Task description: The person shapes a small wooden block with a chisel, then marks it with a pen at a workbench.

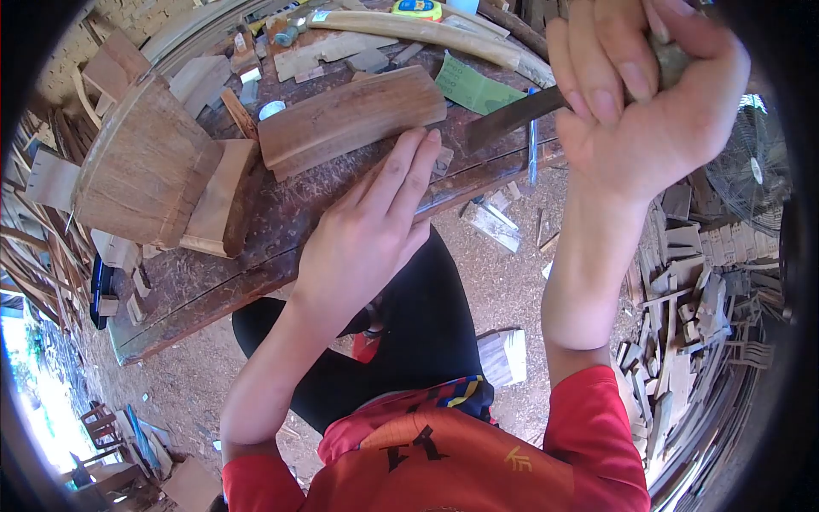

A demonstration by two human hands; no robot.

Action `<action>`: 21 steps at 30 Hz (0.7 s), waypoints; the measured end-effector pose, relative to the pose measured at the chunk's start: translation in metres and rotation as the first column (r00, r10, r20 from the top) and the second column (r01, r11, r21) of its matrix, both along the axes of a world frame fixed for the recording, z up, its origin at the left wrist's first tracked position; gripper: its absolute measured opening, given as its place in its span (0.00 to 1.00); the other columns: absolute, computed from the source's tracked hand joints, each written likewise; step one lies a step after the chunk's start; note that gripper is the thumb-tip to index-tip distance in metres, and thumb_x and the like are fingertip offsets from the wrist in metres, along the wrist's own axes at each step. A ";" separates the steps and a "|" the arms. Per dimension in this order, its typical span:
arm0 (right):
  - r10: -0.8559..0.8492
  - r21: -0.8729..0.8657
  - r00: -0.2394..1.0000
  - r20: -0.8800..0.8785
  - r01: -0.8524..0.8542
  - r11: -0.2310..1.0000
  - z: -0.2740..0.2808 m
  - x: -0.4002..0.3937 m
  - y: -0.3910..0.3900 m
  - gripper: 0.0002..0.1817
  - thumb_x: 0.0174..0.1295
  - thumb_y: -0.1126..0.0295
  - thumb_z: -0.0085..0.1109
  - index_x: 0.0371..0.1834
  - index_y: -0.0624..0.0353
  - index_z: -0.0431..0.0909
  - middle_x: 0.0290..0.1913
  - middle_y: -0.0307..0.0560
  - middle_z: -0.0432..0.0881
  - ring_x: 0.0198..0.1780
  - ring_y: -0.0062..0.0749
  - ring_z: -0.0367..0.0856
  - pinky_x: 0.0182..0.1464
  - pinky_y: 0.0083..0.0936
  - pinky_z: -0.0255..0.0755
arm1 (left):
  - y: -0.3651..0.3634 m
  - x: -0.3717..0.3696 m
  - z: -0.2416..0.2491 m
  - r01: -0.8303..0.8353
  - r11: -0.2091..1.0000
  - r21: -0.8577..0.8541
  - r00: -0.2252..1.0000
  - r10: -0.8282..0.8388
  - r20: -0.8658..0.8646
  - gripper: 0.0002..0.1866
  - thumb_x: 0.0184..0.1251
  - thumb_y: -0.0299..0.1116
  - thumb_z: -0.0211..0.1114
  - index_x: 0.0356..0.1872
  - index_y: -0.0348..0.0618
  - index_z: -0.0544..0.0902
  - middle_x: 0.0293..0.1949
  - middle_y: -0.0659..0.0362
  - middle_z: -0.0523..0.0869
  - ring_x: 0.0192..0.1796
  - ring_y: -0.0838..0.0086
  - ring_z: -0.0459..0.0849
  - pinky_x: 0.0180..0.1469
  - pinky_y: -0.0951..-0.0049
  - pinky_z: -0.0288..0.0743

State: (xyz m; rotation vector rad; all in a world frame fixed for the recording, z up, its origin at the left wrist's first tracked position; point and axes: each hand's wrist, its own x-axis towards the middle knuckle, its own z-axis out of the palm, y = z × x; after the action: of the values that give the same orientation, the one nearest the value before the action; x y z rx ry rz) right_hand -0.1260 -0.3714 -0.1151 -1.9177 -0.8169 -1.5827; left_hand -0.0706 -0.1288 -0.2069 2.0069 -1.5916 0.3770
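My right hand (644, 94), raised at the upper right, is wrapped round the handle of a flat-bladed tool (516, 118). The blade points left over the bench edge, a little right of the curved wooden block (351, 115). My left hand (375, 205) lies at the front edge of that block, its fingers stretched out and pointing up and right. Beneath its fingertips, a small wood piece (442, 162) partly shows. Whether the left thumb touches anything is hidden.
On the workbench (281, 230) are a large wooden assembly (145, 162) at left, a green paper (478, 85), a yellow tape measure (417, 8) and a long curved strip (426, 34). A fan (755, 171) and wood scraps (674, 341) stand at right.
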 end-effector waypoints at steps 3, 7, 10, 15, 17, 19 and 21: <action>0.337 0.699 0.937 -0.091 -0.181 0.692 0.008 -0.004 0.068 0.08 0.77 0.64 0.50 0.38 0.51 0.73 0.20 0.33 0.71 0.12 0.14 0.61 0.09 0.17 0.58 | -0.002 0.000 0.000 -0.003 1.000 -0.022 1.000 0.003 0.012 0.51 0.50 0.28 0.82 0.80 0.45 0.68 0.77 0.53 0.73 0.65 0.55 0.85 0.66 0.60 0.83; 0.391 0.652 0.917 -0.079 -0.249 0.716 0.025 -0.013 0.068 0.14 0.78 0.60 0.44 0.31 0.49 0.70 0.15 0.30 0.65 0.10 0.17 0.54 0.08 0.21 0.52 | 0.001 -0.001 -0.001 0.000 1.000 -0.004 1.000 0.000 -0.022 0.51 0.50 0.28 0.82 0.80 0.45 0.68 0.77 0.53 0.73 0.67 0.55 0.84 0.67 0.60 0.83; 0.367 0.595 0.926 -0.085 -0.248 0.765 0.029 -0.015 0.070 0.15 0.76 0.60 0.42 0.28 0.48 0.66 0.13 0.30 0.59 0.09 0.17 0.49 0.09 0.22 0.47 | -0.001 -0.001 0.000 0.003 1.000 -0.009 1.000 -0.003 -0.016 0.51 0.50 0.28 0.82 0.80 0.45 0.68 0.77 0.53 0.73 0.67 0.56 0.83 0.67 0.60 0.82; 0.394 0.752 0.918 -0.045 -0.228 0.619 0.034 -0.016 0.087 0.11 0.70 0.70 0.47 0.27 0.51 0.63 0.12 0.33 0.57 0.09 0.19 0.46 0.10 0.22 0.47 | -0.001 -0.001 0.000 -0.008 1.000 0.002 1.000 0.008 -0.012 0.51 0.50 0.29 0.82 0.79 0.45 0.68 0.77 0.53 0.73 0.67 0.56 0.83 0.67 0.60 0.83; 0.432 0.741 0.901 -0.039 -0.264 0.617 0.029 -0.013 0.081 0.10 0.69 0.70 0.47 0.27 0.51 0.63 0.11 0.33 0.58 0.09 0.19 0.46 0.09 0.23 0.46 | 0.000 -0.001 -0.001 -0.009 1.000 0.009 1.000 0.009 -0.021 0.50 0.50 0.28 0.82 0.79 0.45 0.69 0.77 0.53 0.73 0.67 0.56 0.84 0.67 0.60 0.83; 0.459 0.734 0.886 -0.074 -0.263 0.626 0.028 -0.010 0.079 0.10 0.69 0.69 0.46 0.27 0.51 0.63 0.11 0.32 0.58 0.08 0.19 0.47 0.09 0.23 0.46 | 0.000 -0.001 0.001 -0.010 1.000 0.000 1.000 0.010 -0.017 0.50 0.51 0.28 0.82 0.79 0.45 0.69 0.77 0.53 0.73 0.67 0.55 0.84 0.67 0.60 0.83; 0.434 0.690 0.895 -0.100 -0.252 0.679 0.034 -0.013 0.079 0.09 0.68 0.70 0.46 0.28 0.52 0.65 0.11 0.32 0.58 0.08 0.19 0.51 0.08 0.22 0.51 | 0.000 -0.001 0.001 -0.003 1.000 -0.007 1.000 0.003 -0.010 0.50 0.51 0.28 0.82 0.79 0.45 0.68 0.77 0.53 0.73 0.67 0.56 0.84 0.67 0.60 0.83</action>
State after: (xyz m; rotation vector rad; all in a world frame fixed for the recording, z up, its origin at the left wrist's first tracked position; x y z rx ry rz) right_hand -0.1392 -0.2928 -0.0809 -1.2996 -0.3829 -1.1344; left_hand -0.0719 -0.1292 -0.2062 2.0030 -1.5789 0.3729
